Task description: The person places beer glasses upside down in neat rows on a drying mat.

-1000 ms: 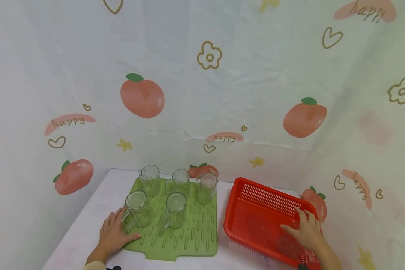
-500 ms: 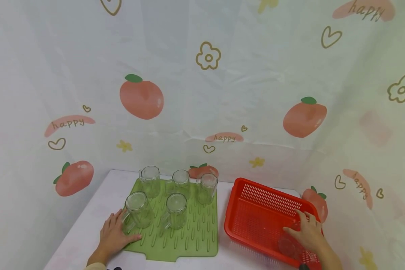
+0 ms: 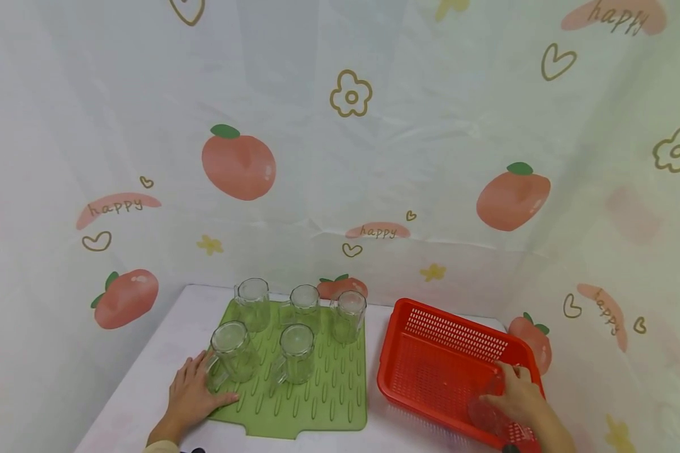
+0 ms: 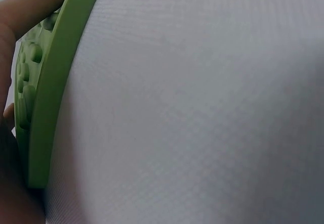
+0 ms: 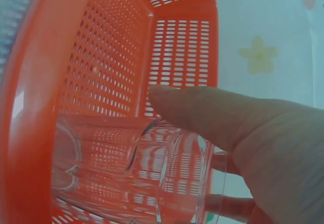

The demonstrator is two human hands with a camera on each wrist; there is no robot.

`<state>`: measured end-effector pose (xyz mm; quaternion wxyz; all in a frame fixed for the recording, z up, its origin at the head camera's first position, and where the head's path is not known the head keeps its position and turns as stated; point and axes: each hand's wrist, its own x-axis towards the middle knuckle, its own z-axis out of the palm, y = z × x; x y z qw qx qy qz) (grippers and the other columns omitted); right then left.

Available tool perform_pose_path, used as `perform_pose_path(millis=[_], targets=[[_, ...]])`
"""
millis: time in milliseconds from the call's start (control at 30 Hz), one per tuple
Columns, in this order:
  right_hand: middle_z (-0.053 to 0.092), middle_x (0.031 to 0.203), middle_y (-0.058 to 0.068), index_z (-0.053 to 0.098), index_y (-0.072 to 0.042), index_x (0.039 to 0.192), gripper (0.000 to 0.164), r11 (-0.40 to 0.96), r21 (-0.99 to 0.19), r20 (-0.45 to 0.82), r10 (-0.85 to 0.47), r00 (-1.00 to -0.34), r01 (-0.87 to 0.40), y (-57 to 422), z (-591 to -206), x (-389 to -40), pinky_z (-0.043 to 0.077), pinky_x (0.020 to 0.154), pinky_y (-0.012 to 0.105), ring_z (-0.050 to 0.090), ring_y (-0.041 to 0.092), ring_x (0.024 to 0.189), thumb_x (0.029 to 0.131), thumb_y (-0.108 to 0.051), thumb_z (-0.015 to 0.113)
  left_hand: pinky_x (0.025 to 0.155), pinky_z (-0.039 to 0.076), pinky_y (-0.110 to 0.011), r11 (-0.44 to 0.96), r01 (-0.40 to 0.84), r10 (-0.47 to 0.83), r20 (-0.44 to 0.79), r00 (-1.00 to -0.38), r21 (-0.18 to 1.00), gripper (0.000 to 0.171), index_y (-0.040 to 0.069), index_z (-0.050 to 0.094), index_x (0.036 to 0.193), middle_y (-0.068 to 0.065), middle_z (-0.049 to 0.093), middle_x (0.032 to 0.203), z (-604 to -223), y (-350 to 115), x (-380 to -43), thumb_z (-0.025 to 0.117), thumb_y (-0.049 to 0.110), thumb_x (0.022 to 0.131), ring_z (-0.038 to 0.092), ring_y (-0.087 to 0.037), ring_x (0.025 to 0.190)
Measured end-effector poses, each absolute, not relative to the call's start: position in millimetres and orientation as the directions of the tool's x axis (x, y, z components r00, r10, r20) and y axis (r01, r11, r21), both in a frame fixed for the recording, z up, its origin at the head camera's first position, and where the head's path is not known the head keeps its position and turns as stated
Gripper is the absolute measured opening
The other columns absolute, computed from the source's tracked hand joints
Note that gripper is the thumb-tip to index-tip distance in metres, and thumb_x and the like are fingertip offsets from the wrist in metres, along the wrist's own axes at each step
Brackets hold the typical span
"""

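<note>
In the head view my right hand [image 3: 518,396] reaches into the right end of a red plastic basket [image 3: 422,377]. A clear glass mug [image 5: 111,168] lies on its side there, and the thumb and fingers grip it round its near end in the right wrist view. My left hand [image 3: 189,393] rests at the left edge of a green drying mat [image 3: 269,423], its fingers spread and thumb lying on the mat. Beside those fingers stands an upside-down glass mug [image 3: 235,352]. The left wrist view shows only part of this hand [image 4: 30,9] at the mat's edge.
Several more glass mugs stand on the mat: one front middle [image 3: 296,355], others along the back, such as the back right mug [image 3: 347,318]. A white cloth [image 3: 374,415] covers the table. Printed curtains [image 3: 340,157] close off the back and sides.
My right hand has come down onto the mug in the basket, and its fingers have curled in. My left hand and the mugs on the mat have stayed in place.
</note>
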<state>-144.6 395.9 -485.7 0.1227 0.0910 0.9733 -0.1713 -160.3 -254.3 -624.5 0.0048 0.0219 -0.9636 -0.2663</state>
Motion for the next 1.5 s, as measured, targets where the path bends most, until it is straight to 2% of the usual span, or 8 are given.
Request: perform_pose_path(millis=[167,367,667,833,1000,1233,1333,1500], targets=[[0.037,0.132,0.049,0.043,0.013,0.139,0.101,0.927,-0.311,-0.277,0.121,-0.953,0.208,396,-483,-145,0.056,0.084,0.067,0.06,0.053,0.104,0.072,-0.047,0.089,0.109,0.021,-0.078,0.856,-0.049,-0.049,-0.013,-0.999,0.515,0.131,0.001,0.025,0.159,-0.029,0.024,0.16,-624,-255,-160,0.083,0.071,0.065,0.019,-0.058,0.143],[0.061,0.117,0.028,0.053,0.009,0.131,0.093,0.925,-0.308,-0.277,0.134,-0.952,0.22,396,-481,-147,0.058,0.085,0.063,0.063,0.033,0.096,0.069,-0.049,0.091,0.109,0.021,-0.079,0.855,-0.053,-0.05,-0.02,-0.999,0.516,0.131,0.002,0.024,0.16,-0.029,0.024,0.161,-622,-254,-161,0.082,0.071,0.065,0.019,-0.059,0.144],[0.067,0.114,0.019,0.058,0.004,0.131,0.09,0.916,-0.343,-0.231,0.133,-0.964,0.209,392,-474,-146,0.063,0.078,0.054,0.064,0.021,0.091,0.068,-0.051,0.091,0.11,0.02,-0.079,0.854,-0.051,-0.049,-0.017,-0.999,0.518,0.13,-0.007,0.028,0.156,-0.03,0.024,0.16,-621,-253,-161,0.082,0.07,0.066,0.019,-0.059,0.143],[0.069,0.118,0.019,0.057,0.003,0.136,0.094,0.905,-0.365,-0.212,0.149,-0.966,0.22,389,-468,-148,0.063,0.077,0.051,0.066,0.023,0.095,0.068,-0.053,0.09,0.109,0.021,-0.079,0.863,-0.039,-0.043,-0.003,-0.999,0.504,0.126,-0.008,0.034,0.153,-0.03,0.025,0.159,-623,-253,-160,0.082,0.07,0.067,0.02,-0.06,0.142],[0.062,0.129,0.028,0.054,0.001,0.139,0.097,0.918,-0.342,-0.166,0.15,-0.975,0.2,385,-463,-150,0.063,0.078,0.054,0.064,0.035,0.103,0.07,-0.058,0.088,0.109,0.022,-0.079,0.866,-0.034,-0.042,0.006,-0.999,0.499,0.124,-0.008,0.038,0.151,-0.029,0.025,0.159,-622,-253,-160,0.081,0.07,0.066,0.021,-0.06,0.142],[0.057,0.133,0.033,0.056,0.0,0.139,0.088,0.937,-0.324,-0.067,0.112,-0.991,0.127,377,-455,-150,0.061,0.079,0.059,0.06,0.047,0.111,0.076,-0.054,0.085,0.109,0.021,-0.079,0.865,-0.041,-0.044,-0.005,-0.999,0.501,0.123,-0.007,0.036,0.152,-0.029,0.024,0.16,-623,-252,-160,0.081,0.07,0.067,0.02,-0.06,0.142],[0.056,0.134,0.034,0.055,0.0,0.139,0.084,0.943,-0.319,-0.031,0.094,-0.995,0.099,373,-452,-150,0.061,0.079,0.061,0.058,0.049,0.114,0.079,-0.05,0.084,0.11,0.019,-0.08,0.86,-0.047,-0.047,-0.013,-0.999,0.509,0.124,-0.007,0.035,0.153,-0.029,0.023,0.16,-624,-252,-159,0.081,0.07,0.068,0.019,-0.06,0.142],[0.057,0.131,0.033,0.055,0.001,0.138,0.084,0.944,-0.325,0.044,0.075,-0.996,0.056,365,-448,-149,0.059,0.082,0.063,0.057,0.048,0.113,0.08,-0.054,0.082,0.111,0.018,-0.08,0.857,-0.054,-0.05,-0.021,-0.999,0.513,0.123,-0.007,0.035,0.153,-0.029,0.023,0.16,-622,-252,-159,0.082,0.068,0.068,0.018,-0.06,0.143]])
